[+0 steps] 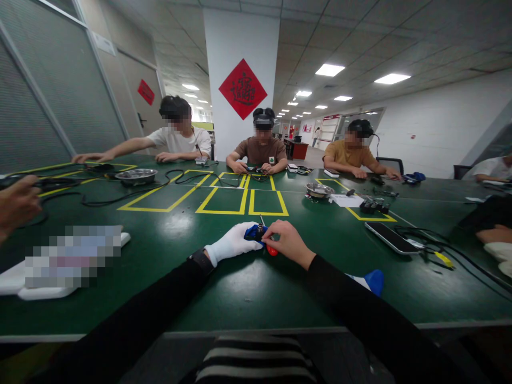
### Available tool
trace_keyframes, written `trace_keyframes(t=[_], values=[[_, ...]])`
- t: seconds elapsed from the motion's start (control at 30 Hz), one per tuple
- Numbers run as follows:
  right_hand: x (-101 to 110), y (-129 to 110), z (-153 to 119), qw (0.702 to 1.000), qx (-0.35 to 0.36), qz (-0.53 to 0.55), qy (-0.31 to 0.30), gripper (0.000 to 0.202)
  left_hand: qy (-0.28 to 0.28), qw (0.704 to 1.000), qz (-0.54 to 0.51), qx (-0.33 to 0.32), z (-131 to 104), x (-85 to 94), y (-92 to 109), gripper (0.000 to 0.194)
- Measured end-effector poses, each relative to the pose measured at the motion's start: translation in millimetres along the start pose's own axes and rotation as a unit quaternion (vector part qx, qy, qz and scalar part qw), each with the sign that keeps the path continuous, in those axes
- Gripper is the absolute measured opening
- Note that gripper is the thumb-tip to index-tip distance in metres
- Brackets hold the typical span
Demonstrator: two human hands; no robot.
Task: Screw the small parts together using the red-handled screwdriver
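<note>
Over the near middle of the green table (224, 298), both hands meet. My left hand (236, 242), in a white glove with blue fingertips, is closed on a small dark part with a shiny metal piece (260, 228) on top. Bare, my right hand (286, 240) pinches its fingers together against that part; what the fingertips hold is too small to name. A round red end (272, 250) shows under the right fingers, and a thin metal rod (262, 219) sticks up just beyond them; whether they are one tool I cannot tell.
A white and blue glove (374, 281) lies by my right forearm. Farther right are a phone (392, 238), cables and black clips (374, 206). Metal bowls (136, 176) stand farther back. A white tray (48, 293) lies left. Several people sit around the table; one hand (18, 205) reaches in at left.
</note>
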State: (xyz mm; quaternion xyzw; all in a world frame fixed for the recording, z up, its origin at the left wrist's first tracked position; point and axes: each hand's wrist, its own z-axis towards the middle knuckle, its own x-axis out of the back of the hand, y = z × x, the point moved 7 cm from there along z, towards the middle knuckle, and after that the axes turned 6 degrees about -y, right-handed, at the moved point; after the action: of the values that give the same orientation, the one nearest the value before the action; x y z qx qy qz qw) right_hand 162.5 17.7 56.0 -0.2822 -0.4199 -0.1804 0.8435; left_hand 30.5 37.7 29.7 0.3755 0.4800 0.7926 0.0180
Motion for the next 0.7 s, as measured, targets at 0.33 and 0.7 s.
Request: trace_keyframes(t=[0.33,0.7], values=[[13.8,20.2,0.6,0.981,-0.085,0.136,0.107,0.02,-0.008,0.999,0.009,0.029,-3.0,-4.2,-0.2,0.03],[-20.1,42.1,-2.4,0.983,-0.117,0.131,-0.053,0.034,0.058,0.986,0.151,-0.042,-4.0,2.9,6.0,0.037]])
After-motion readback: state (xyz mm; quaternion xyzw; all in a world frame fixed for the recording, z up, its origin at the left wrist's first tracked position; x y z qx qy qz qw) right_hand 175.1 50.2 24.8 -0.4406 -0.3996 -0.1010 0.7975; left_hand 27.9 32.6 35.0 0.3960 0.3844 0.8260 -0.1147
